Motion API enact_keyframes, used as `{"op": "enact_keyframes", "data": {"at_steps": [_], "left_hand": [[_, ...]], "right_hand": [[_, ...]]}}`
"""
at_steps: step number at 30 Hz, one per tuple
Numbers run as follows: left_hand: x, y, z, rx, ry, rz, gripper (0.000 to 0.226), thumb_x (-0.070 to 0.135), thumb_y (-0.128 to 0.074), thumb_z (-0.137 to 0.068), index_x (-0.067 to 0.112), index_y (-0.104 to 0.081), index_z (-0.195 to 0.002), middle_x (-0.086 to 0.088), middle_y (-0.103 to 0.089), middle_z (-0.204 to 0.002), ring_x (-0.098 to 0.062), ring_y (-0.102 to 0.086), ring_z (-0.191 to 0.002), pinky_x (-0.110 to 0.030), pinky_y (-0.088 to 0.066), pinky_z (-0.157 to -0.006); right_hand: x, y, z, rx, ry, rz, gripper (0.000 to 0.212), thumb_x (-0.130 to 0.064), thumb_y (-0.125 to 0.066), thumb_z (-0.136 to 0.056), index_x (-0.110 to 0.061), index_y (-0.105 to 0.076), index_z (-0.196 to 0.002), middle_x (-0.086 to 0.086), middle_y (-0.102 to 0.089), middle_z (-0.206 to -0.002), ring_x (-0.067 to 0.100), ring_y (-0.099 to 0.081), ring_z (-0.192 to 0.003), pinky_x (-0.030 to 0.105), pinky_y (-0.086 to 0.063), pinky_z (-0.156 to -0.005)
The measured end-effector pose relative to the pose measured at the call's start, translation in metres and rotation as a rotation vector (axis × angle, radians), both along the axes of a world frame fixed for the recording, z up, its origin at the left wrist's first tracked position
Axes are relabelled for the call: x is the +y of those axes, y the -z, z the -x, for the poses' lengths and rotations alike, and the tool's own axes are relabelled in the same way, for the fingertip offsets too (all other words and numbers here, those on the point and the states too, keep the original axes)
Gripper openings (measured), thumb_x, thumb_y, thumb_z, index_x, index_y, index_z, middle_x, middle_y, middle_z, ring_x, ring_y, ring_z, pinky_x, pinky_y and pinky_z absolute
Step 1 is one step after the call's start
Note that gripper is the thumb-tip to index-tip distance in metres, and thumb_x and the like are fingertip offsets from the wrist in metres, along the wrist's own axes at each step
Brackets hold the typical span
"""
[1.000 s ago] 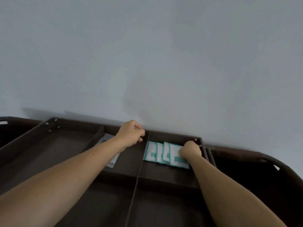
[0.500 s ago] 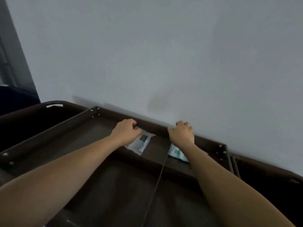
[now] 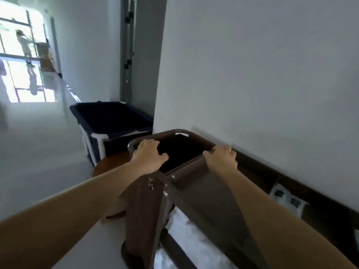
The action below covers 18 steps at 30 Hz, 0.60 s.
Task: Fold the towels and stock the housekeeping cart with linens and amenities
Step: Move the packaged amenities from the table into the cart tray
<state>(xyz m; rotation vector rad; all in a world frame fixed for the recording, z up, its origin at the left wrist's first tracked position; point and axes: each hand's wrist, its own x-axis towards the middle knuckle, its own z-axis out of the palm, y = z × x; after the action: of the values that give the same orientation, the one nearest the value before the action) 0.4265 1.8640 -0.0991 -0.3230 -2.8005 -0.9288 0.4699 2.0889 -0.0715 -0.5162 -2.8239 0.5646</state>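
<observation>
Dark brown housekeeping cart parked against grey wall; brown fabric bag hung at end. White folded linens stacked on lower shelf. Cart's frame gripped by left hand and right hand, fingers curled over.

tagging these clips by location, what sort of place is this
Most likely a hotel or similar lodging corridor. A brown housekeeping cart with white folded linens on its shelf stands beside the wall, a navy fabric laundry bin sits ahead, and the long pale hallway runs to a bright window.
</observation>
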Motion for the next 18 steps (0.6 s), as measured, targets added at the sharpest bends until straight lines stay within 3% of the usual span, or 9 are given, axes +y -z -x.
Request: {"op": "enact_keyframes", "data": {"at_steps": [5,9,13,18], "left_hand": [[-0.107,0.016,0.032,-0.056,-0.087,0.008,0.060,0.045,-0.054,-0.087,0.013,-0.049,-0.138,-0.007,-0.044,-0.146,-0.028,-0.034,-0.138,-0.046,-0.034,-0.111],[-0.170,0.026,0.064,-0.082,-0.187,-0.024,0.071,0.048,-0.054,-0.087,0.017,-0.037,-0.149,-0.006,-0.035,-0.154,-0.027,-0.028,-0.143,-0.043,-0.030,-0.113],[-0.218,0.037,0.106,-0.107,-0.233,0.001,0.061,0.045,-0.056,-0.085,0.010,-0.050,-0.134,-0.010,-0.048,-0.141,-0.030,-0.042,-0.129,-0.044,-0.042,-0.103],[-0.265,0.049,0.180,-0.117,-0.276,0.055,0.044,0.041,-0.058,-0.083,0.016,-0.055,-0.119,-0.006,-0.051,-0.132,-0.026,-0.044,-0.126,-0.035,-0.038,-0.090]], "right_hand": [[-0.113,0.000,0.057,-0.031,-0.131,-0.034,0.056,-0.049,-0.045,-0.099,-0.013,-0.046,-0.143,0.015,-0.036,-0.147,0.036,-0.032,-0.136,0.051,-0.033,-0.108],[-0.186,0.003,0.101,-0.038,-0.231,-0.087,0.054,-0.048,-0.043,-0.100,-0.012,-0.049,-0.140,0.016,-0.039,-0.145,0.036,-0.035,-0.133,0.051,-0.035,-0.107],[-0.236,0.012,0.152,-0.037,-0.290,-0.119,0.049,-0.045,-0.041,-0.101,-0.009,-0.052,-0.134,0.017,-0.042,-0.139,0.035,-0.038,-0.131,0.050,-0.037,-0.105],[-0.280,0.031,0.244,-0.041,-0.353,-0.079,0.051,-0.045,-0.042,-0.102,-0.009,-0.049,-0.136,0.018,-0.040,-0.143,0.036,-0.037,-0.131,0.049,-0.037,-0.107]]}}
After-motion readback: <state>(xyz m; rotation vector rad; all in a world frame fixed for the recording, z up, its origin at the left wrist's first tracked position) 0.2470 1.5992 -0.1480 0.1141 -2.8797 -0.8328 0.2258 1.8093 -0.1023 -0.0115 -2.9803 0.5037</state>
